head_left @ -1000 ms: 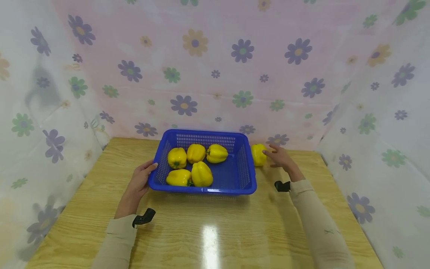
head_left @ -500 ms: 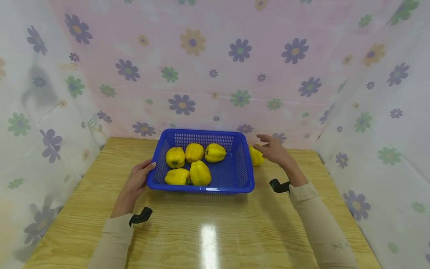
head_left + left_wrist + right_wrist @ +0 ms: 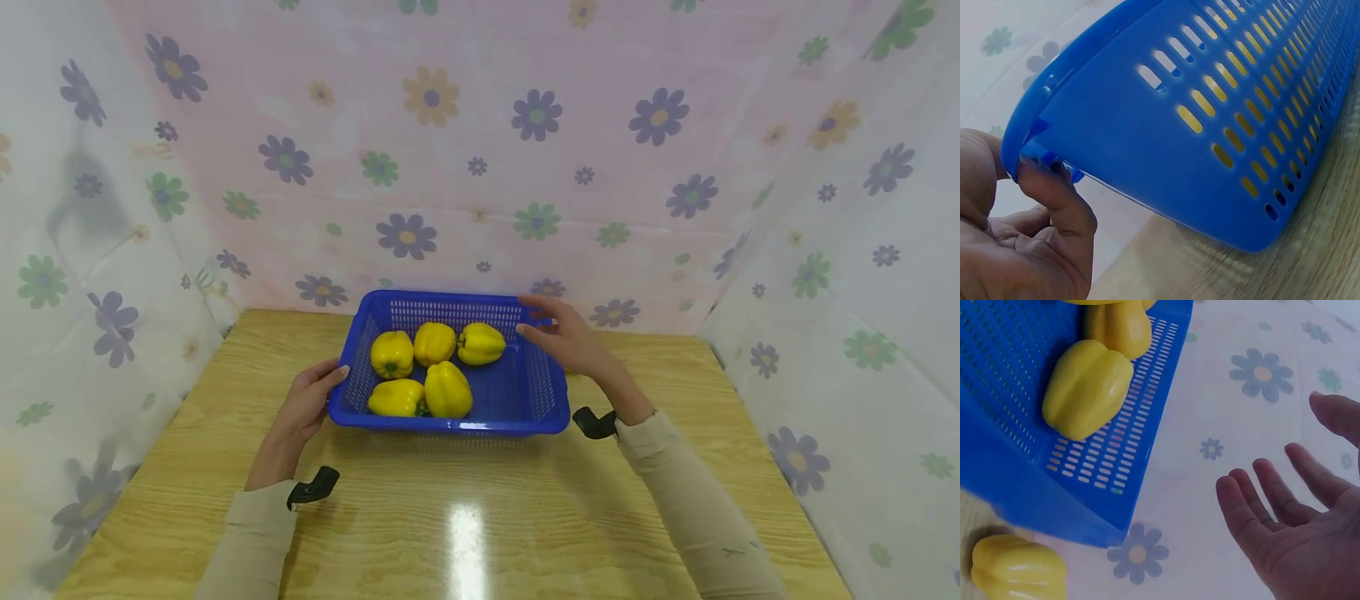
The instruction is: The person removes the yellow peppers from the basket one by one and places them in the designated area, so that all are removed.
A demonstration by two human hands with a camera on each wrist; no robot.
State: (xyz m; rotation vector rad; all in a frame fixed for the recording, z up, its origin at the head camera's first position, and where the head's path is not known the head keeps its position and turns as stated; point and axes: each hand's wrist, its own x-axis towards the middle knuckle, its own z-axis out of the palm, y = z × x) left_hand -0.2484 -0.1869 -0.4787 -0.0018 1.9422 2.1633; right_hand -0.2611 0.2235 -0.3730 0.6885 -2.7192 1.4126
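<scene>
A blue plastic basket [image 3: 517,426] holds several yellow bell peppers [image 3: 448,390], gathered in its left and middle part. My left hand [image 3: 306,402] grips the basket's left rim, its fingers hooked under the lip in the left wrist view. Over the right rim hovers my right hand [image 3: 566,337], fingers spread and holding nothing. One more yellow bell pepper [image 3: 1019,569] lies on the table outside the basket's right end; in the head view my right hand hides nearly all of it. Through the basket's slots, yellow shows in the left wrist view.
The wood-grain table [image 3: 390,517] stretches out in front of the basket. A flower-patterned cloth [image 3: 480,217] stands close behind the basket, with white flowered sheets at both sides. Each wrist carries a small black camera [image 3: 596,422].
My right hand has lifted off the pepper beside the basket and moved left over the right rim. The left hand has stayed on the rim; the peppers have not shifted.
</scene>
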